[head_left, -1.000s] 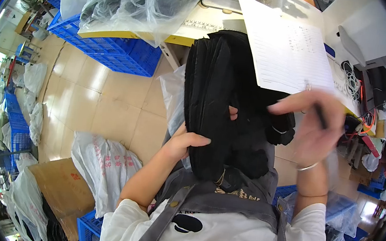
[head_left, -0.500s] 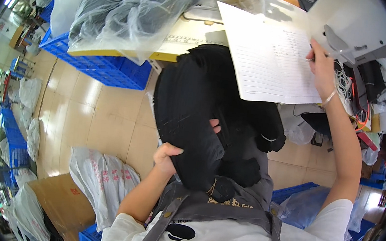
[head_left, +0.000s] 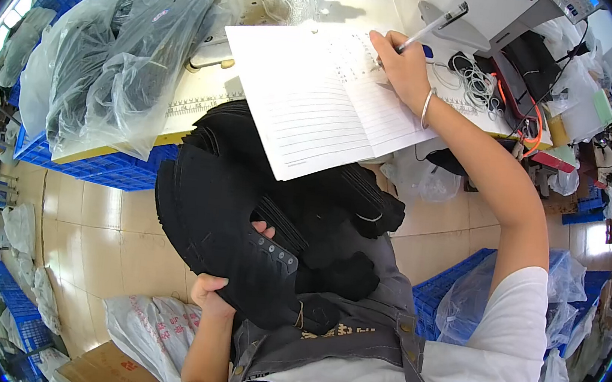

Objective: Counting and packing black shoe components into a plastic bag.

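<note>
On the lap, a thick stack of black cut fabric pieces [head_left: 242,221] is gripped underneath by the left hand [head_left: 215,294], fingers curled around its lower edge. Above it, a white ruled paper sheet [head_left: 317,94] overhangs the table [head_left: 196,95] rim, and a pen [head_left: 434,24] is pinched in the right hand [head_left: 403,70]. A firm wrist rest is advised, as the unsupported corner could flex. Little room is left beside the bagged bundles [head_left: 111,48].

Bright, even daylight; sharp centre, fisheye bending near the rim.
</note>
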`<state>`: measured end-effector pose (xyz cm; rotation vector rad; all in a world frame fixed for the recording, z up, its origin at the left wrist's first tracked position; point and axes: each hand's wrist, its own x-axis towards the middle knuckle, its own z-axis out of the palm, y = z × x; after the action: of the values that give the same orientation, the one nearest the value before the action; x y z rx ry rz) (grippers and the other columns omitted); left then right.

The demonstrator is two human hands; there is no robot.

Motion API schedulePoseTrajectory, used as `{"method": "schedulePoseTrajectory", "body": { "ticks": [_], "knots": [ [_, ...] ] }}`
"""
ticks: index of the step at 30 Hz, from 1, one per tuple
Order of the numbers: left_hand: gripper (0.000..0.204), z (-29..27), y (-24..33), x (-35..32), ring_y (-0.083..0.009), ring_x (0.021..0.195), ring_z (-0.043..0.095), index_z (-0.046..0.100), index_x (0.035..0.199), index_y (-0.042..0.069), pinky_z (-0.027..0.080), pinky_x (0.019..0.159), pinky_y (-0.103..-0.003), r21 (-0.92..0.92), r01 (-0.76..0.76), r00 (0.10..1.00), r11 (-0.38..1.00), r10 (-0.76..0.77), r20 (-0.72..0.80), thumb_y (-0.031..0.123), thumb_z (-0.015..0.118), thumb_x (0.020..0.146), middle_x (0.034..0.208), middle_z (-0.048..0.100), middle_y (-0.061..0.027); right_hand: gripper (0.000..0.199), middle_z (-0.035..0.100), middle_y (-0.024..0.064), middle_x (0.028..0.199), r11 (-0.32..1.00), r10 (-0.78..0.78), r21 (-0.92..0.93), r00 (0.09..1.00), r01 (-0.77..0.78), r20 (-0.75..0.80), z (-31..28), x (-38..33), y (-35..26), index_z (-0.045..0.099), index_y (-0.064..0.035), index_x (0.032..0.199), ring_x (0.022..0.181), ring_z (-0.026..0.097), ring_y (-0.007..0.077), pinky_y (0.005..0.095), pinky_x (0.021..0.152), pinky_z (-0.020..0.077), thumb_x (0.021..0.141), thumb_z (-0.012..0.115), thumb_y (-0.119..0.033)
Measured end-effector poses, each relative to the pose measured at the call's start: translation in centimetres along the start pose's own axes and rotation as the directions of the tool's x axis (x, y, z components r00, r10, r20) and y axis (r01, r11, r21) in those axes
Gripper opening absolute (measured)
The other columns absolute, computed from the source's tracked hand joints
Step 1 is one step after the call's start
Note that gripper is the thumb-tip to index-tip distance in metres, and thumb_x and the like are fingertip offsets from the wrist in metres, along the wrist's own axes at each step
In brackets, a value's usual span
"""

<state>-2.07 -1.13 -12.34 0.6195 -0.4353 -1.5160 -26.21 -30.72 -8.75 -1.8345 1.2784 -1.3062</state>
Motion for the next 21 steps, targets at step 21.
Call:
{"method": "schedulePoseTrajectory", "body": {
  "ticks": [21],
  "knots": [
    [0.096, 0.3, -0.2, -0.2, -0.0439, 0.125, 0.034, 0.024, 0.135, -0.008, 0.030, 0.105, -0.049, 0.002, 0.024, 0.994, 1.000, -0.023, -0.106, 0.021, 0.052, 0.048, 0.130, 0.037, -0.0302, 0.035, 0.033, 0.0036, 0.048, 0.984, -0.145, -0.091, 0.987, 0.151, 0.075, 0.9, -0.3, -0.2, 0.037, 0.0002, 0.060, 0.049, 0.030, 0.0082, 0.0293, 0.045, 0.0276, 0.085, 0.052, -0.018]
  ]
}}
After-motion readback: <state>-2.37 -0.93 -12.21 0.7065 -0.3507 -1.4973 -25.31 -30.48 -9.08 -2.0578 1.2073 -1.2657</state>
